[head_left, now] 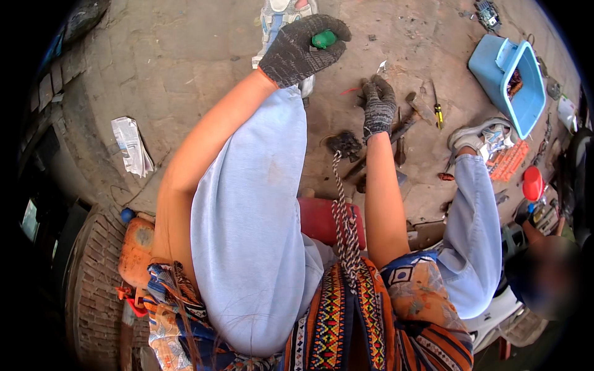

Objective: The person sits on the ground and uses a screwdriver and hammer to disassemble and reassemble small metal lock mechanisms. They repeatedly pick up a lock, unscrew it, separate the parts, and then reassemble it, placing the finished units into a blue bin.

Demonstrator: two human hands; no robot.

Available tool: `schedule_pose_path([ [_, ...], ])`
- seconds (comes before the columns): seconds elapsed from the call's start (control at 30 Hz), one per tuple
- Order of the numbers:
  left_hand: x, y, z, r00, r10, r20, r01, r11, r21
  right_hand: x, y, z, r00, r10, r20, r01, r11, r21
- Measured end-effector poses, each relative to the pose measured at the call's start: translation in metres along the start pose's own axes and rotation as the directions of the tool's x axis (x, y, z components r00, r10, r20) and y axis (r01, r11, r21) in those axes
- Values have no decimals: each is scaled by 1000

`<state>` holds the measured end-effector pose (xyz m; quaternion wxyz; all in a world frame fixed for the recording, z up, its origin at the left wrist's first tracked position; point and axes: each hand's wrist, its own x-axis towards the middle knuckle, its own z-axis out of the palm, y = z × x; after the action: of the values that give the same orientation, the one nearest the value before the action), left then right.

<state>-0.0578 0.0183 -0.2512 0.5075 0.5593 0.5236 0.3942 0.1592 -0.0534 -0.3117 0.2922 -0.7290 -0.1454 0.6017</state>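
Observation:
My left hand (301, 48), in a dark knit glove, is raised over my left knee and closed around a tool with a green handle (323, 39). My right hand (378, 105), also gloved, reaches down to the concrete floor and pinches a small shiny metal piece (382, 65) between its fingertips. A dark greasy metal part (344, 143) lies on the floor just left of my right wrist. Several hand tools (409, 123) lie scattered to the right of that hand, among them a screwdriver with a yellow handle (438, 115).
A light blue plastic bin (502, 67) stands at the upper right, an orange tray (509, 162) and a red round lid (532, 183) below it. I sit on a red stool (320, 217). A crumpled paper (131, 146) lies at left. Another person (543, 273) crouches at lower right.

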Motion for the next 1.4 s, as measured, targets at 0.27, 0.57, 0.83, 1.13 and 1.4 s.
schedule_pose_path([
  [0.27,2,-11,3,973,-100,208,99,995,14,18,-9,19,901,-432,-46,368,815,-448],
  [0.57,3,-5,2,940,-204,273,190,979,79,42,-8,23,685,-693,225,638,421,-644],
  [0.83,7,-9,10,892,-242,381,219,970,103,38,-11,29,761,-628,162,591,568,-573],
  [1.13,9,-34,14,864,-317,391,280,948,151,44,-5,38,706,-688,168,614,476,-630],
  [1.4,7,-40,12,881,-347,323,293,934,203,32,-12,45,778,-618,114,532,552,-642],
])
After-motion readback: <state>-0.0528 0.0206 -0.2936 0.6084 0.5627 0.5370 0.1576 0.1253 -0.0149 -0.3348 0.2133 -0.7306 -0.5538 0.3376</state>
